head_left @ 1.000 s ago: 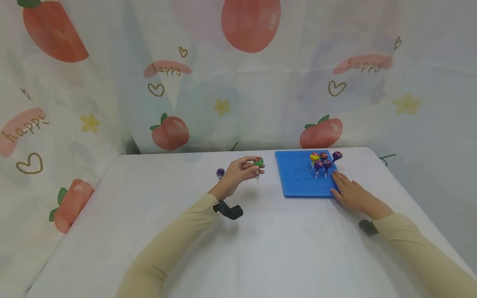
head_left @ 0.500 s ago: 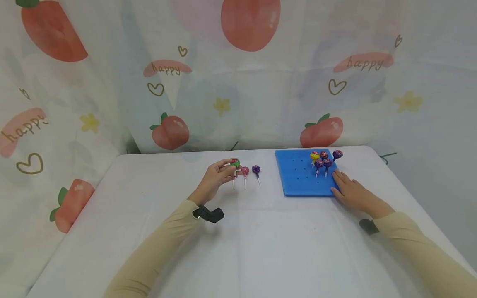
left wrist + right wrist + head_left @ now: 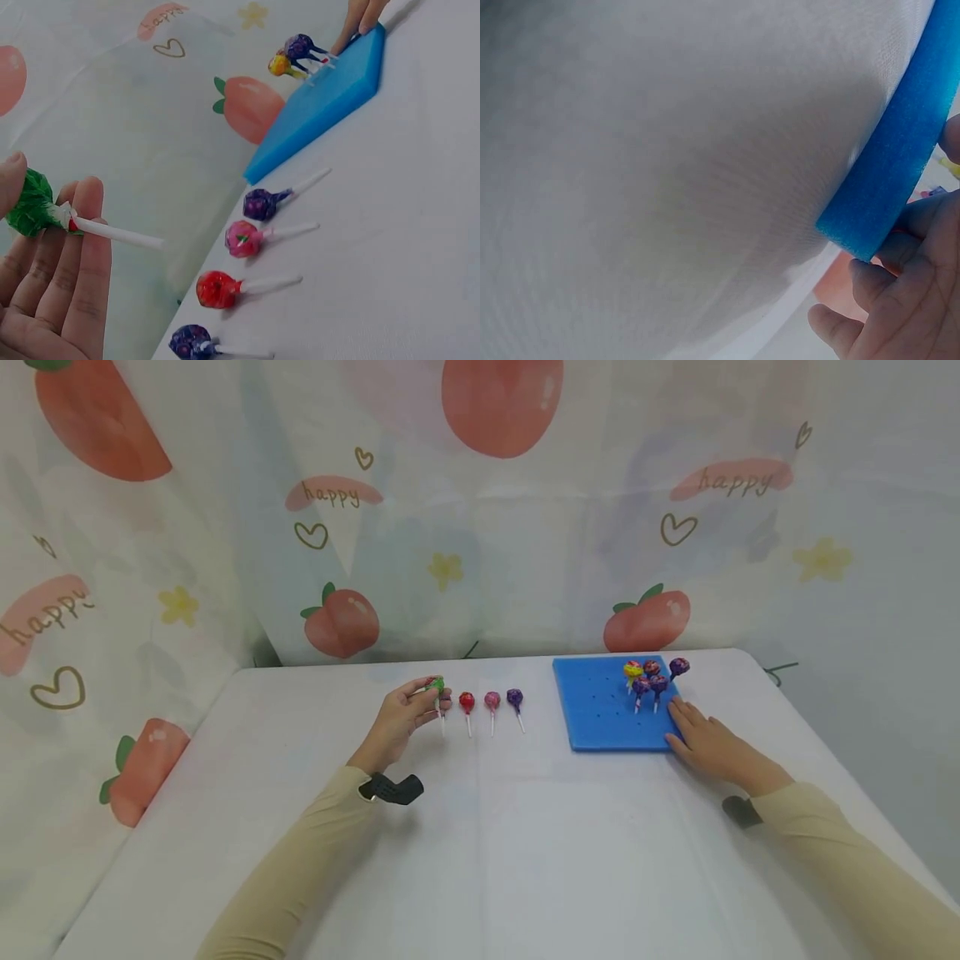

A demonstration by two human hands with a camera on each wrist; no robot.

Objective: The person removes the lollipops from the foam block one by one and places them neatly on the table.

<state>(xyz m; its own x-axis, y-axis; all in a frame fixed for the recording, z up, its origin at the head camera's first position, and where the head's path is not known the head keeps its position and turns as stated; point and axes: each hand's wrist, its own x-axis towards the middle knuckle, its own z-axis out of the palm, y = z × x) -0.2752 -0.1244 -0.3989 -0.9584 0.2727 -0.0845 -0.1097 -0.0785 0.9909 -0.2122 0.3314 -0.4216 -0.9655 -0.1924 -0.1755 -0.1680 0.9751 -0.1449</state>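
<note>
My left hand [image 3: 401,714] pinches a green-wrapped lollipop [image 3: 31,204] by its head, and the white stick points away from the palm. It hovers over the left end of a row of lollipops on the table. In that row lie a red lollipop [image 3: 467,702], a pink lollipop [image 3: 492,700], a purple lollipop [image 3: 514,697] and a dark blue-purple lollipop [image 3: 190,343], whose head my hand hides in the head view. My right hand [image 3: 716,750] rests along the right edge of a blue foam board [image 3: 600,727], fingers extended. Several lollipops, one of them yellow [image 3: 633,670], stand in the board.
Small holes dot the left part of the board. A white cloth covers the table [image 3: 525,860], and a printed curtain [image 3: 517,560] hangs close behind its back edge.
My left hand has moved left with the green lollipop, uncovering the red, pink and purple ones. The right hand stays at the board's edge.
</note>
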